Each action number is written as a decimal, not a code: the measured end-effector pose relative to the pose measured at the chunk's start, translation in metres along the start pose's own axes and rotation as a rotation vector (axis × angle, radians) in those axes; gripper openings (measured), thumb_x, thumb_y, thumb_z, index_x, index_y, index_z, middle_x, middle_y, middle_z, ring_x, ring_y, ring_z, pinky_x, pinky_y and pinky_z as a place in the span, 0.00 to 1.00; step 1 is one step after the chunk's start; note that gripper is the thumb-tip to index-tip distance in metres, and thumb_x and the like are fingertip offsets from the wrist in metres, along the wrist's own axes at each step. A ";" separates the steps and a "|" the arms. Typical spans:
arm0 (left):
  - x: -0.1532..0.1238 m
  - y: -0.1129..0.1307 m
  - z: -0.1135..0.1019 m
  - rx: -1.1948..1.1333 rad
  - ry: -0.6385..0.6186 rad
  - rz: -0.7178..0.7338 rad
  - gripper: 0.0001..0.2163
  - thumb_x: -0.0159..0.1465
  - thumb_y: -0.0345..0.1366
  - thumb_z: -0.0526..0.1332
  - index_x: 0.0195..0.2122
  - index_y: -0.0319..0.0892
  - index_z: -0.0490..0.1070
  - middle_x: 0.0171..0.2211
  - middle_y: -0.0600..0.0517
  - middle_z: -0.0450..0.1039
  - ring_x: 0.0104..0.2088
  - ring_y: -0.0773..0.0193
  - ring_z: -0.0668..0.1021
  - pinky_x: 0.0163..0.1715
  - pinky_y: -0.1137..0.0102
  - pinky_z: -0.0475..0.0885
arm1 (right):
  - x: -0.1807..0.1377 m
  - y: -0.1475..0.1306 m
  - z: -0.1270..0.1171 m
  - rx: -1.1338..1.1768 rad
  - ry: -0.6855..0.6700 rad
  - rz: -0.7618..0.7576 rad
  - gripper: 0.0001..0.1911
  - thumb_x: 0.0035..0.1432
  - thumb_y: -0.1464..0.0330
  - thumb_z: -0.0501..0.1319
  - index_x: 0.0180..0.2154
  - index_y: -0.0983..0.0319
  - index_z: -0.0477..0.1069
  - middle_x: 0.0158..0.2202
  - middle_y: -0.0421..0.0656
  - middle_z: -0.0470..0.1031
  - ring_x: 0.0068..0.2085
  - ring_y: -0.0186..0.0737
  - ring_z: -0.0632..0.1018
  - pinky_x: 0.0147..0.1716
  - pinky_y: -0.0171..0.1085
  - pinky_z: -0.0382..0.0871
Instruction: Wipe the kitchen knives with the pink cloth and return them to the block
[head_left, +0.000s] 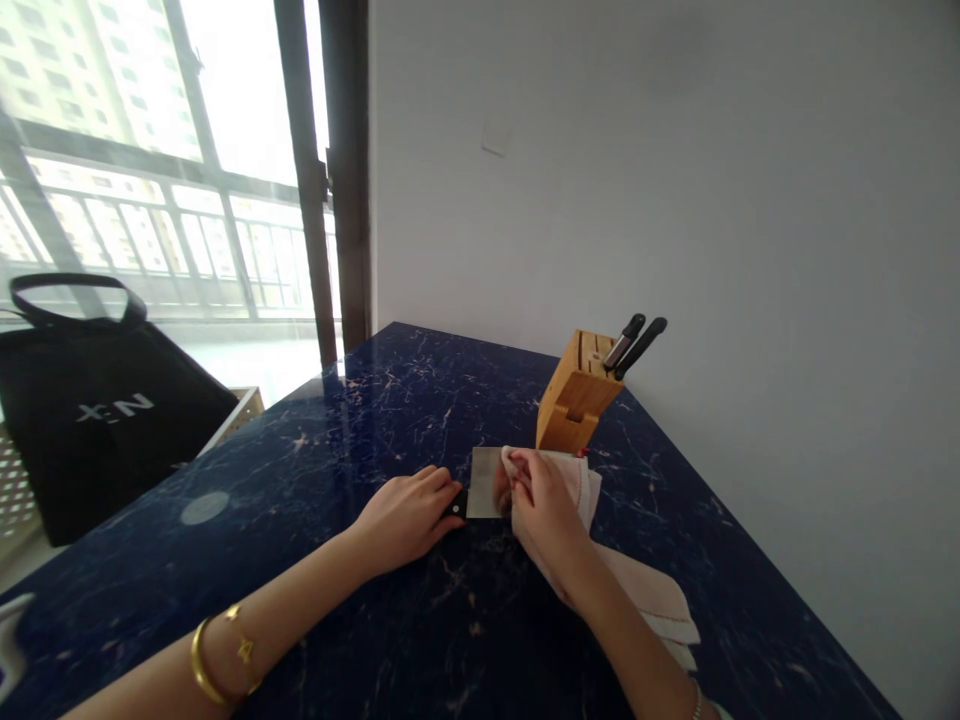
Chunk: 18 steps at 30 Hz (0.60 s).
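Observation:
A cleaver (484, 484) lies flat on the dark blue table, its broad blade pointing right. My left hand (412, 512) is wrapped round its black handle, most of which is hidden by the fingers. Over the right part of the blade, my right hand (547, 510) pinches a pale cloth (649, 592) with a stitched edge. The cloth touches the blade, covers its far end and trails down under my right forearm. Just behind stands a wooden knife block (568, 405) with two dark-handled tools in its slots.
The marbled blue table (420, 400) runs back to a grey-white wall (637, 200). At the left, a black bag (112, 420) rests beside a window with a railing outside. Part of a white object (10, 640) shows at the lower left edge.

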<state>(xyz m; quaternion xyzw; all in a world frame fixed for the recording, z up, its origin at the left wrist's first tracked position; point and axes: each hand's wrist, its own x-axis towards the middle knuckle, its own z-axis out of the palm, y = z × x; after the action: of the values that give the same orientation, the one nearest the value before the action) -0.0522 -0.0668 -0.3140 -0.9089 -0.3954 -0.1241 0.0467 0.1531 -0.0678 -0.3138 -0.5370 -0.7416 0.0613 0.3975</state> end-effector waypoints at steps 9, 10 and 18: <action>0.000 -0.001 0.001 0.015 -0.004 -0.023 0.16 0.64 0.45 0.48 0.46 0.42 0.65 0.36 0.48 0.67 0.39 0.59 0.71 0.33 0.69 0.68 | -0.002 0.022 -0.017 -0.066 0.012 0.060 0.18 0.49 0.77 0.50 0.44 0.62 0.61 0.42 0.48 0.69 0.45 0.42 0.71 0.45 0.45 0.65; -0.001 -0.001 0.001 0.015 -0.005 -0.022 0.16 0.63 0.46 0.48 0.46 0.43 0.65 0.36 0.49 0.67 0.38 0.60 0.71 0.33 0.69 0.68 | -0.003 0.019 -0.015 -0.059 -0.011 0.033 0.18 0.49 0.78 0.50 0.44 0.62 0.61 0.42 0.48 0.69 0.44 0.42 0.71 0.45 0.44 0.65; -0.001 -0.003 0.002 0.020 0.000 -0.011 0.16 0.64 0.45 0.48 0.46 0.42 0.64 0.37 0.49 0.67 0.38 0.60 0.71 0.32 0.68 0.68 | 0.001 0.040 -0.021 -0.230 0.125 0.066 0.17 0.53 0.77 0.47 0.45 0.66 0.61 0.43 0.53 0.69 0.45 0.45 0.70 0.45 0.45 0.64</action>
<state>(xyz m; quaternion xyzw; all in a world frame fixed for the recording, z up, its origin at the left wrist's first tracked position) -0.0545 -0.0654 -0.3165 -0.9062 -0.4015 -0.1206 0.0550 0.1971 -0.0576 -0.3198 -0.6059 -0.6994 -0.0446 0.3766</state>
